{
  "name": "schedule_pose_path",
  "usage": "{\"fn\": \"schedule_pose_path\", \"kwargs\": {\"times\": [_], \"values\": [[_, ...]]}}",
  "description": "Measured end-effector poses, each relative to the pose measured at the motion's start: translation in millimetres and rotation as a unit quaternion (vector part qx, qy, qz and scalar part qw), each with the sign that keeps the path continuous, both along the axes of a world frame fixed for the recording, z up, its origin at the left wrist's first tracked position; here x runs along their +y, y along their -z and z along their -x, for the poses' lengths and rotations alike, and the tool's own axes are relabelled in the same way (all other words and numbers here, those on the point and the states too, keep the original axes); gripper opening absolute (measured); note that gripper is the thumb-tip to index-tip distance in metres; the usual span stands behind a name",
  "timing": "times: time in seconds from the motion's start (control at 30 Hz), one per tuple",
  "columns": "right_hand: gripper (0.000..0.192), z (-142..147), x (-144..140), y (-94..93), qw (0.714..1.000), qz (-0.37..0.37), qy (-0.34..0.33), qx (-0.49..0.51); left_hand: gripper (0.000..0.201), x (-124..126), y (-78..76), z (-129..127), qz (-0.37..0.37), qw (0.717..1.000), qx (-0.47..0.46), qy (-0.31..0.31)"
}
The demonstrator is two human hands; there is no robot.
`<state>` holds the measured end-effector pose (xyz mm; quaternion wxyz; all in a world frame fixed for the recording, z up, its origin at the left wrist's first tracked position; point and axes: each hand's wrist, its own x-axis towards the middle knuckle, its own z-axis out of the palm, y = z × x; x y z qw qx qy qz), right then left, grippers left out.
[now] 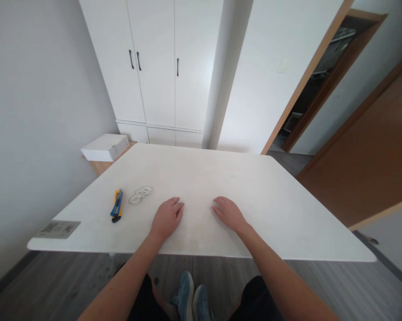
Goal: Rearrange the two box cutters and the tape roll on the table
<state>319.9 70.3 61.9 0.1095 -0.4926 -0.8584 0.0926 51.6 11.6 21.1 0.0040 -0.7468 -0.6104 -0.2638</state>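
My left hand (167, 218) rests palm down on the white table (201, 169), its fingers loosely curved and nothing in it. Across a short gap, my right hand (230, 213) lies on the same tabletop, also holding nothing, with thumb and fingers a little apart. Left of my left hand are several thin white rings (140, 195), like narrow tape rolls, partly overlapping. Farther left lie a yellow utility knife (120, 209) and a blue one (117, 203), one across the other. Neither hand touches them.
A grey printed label (58, 229) is at the table's front left corner. Behind the left edge, a white box (106, 147) sits on a wooden stand. White cupboards (157, 67) stand beyond the far edge. A brown door (364, 160) is at the right.
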Motion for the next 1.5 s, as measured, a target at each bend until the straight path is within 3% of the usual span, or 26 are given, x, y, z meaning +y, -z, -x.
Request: {"fn": "schedule_pose_path", "kwargs": {"times": [0.2, 0.33, 0.47, 0.6, 0.7, 1.13, 1.33, 1.5], "values": [[0.035, 136.0, 25.1, -32.0, 0.983, 0.036, -0.166, 0.065, 0.028, -2.9, -8.2, -3.0, -0.002, 1.0, -0.018, 0.004], [0.057, 225.6, 46.3, -40.1, 0.962, 0.072, -0.262, 0.02, 0.021, -3.3, -10.1, -3.8, -0.008, 0.999, -0.041, -0.008], [0.077, 279.2, 65.3, -37.1, 0.945, 0.08, -0.311, -0.06, 0.019, -0.6, -4.2, -3.3, -0.014, 0.998, -0.063, 0.001], [0.066, 294.2, 76.1, -36.5, 0.936, 0.091, -0.315, -0.129, 0.019, 1.2, 1.0, -3.6, -0.012, 0.997, -0.081, 0.0], [0.057, 296.0, 78.3, -42.5, 0.939, 0.076, -0.312, -0.125, 0.02, 0.8, 1.2, -4.4, -0.017, 0.996, -0.087, -0.004], [0.058, 320.4, 64.2, -53.3, 0.907, 0.095, -0.356, -0.203, 0.019, -1.6, -5.5, -4.9, -0.024, 0.995, -0.093, -0.014], [0.056, 325.8, 62.9, -57.8, 0.904, 0.093, -0.349, -0.226, 0.019, -1.1, -3.4, -5.1, -0.022, 0.995, -0.095, -0.016], [0.053, 323.4, 53.7, -68.0, 0.917, 0.047, -0.33, -0.22, 0.018, -0.8, -3.3, -4.2, -0.023, 0.994, -0.102, -0.012]]}}
